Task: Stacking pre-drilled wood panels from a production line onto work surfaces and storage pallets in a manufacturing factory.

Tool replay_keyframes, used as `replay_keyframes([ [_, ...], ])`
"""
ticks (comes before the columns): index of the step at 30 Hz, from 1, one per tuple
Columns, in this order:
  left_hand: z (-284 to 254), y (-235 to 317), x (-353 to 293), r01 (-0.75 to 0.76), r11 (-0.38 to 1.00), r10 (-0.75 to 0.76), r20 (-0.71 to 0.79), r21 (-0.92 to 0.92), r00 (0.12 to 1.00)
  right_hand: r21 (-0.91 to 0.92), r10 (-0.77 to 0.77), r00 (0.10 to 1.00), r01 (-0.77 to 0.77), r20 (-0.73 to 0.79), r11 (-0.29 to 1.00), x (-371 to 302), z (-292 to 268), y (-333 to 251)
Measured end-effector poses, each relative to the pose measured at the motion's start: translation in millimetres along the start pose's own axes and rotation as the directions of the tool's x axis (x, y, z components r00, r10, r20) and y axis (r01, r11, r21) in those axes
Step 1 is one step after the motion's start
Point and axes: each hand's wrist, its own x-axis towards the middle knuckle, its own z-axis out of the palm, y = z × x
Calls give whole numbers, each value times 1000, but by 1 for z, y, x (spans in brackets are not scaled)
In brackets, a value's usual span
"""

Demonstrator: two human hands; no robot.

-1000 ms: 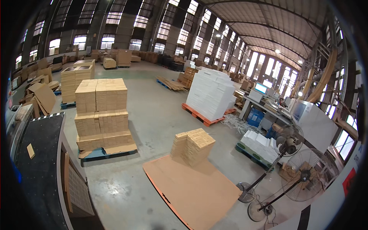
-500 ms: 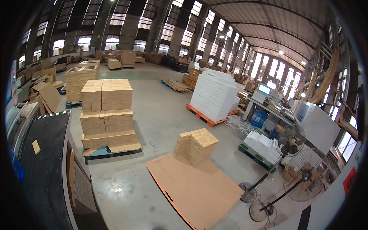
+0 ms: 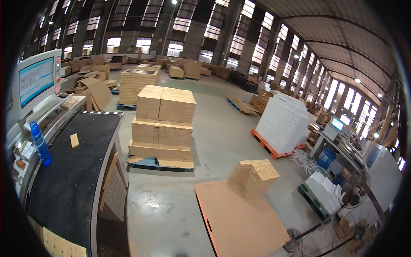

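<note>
Neither of my hands shows in the head view. On the left runs a black conveyor belt, with one small tan board piece lying on it. Several light tan pieces with small holes lie side by side at the belt's near end, partly cut off by the lower rim. A short stack of tan boards stands on the far end of a brown cardboard sheet, which covers an orange pallet. A taller stack of tan boards rises in layers on a blue pallet beyond the belt.
Left of the belt are a control screen and a blue water bottle. White stacked sheets stand on an orange pallet. At the right are a floor fan, a green pallet and loose white strips.
My view has swung left, so the scene shifts rightward. The screen, the bottle and the holed pieces at the belt's near end have come into sight.
</note>
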Motion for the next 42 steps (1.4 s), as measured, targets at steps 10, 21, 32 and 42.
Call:
replay_keyframes([
  [10,13,9,5,47,998,-47,-4,29,999,-81,61,995,-55,74,995,41,-11,9],
  [21,19,45,65,21,987,-34,76,158,997,-34,96,991,-94,93,995,66,-29,8],
  [32,36,71,110,28,968,-64,139,250,988,-129,-145,988,150,48,980,92,-32,56],
  [42,36,48,124,124,954,-163,122,273,979,-231,-98,983,133,156,964,116,-49,16],
])
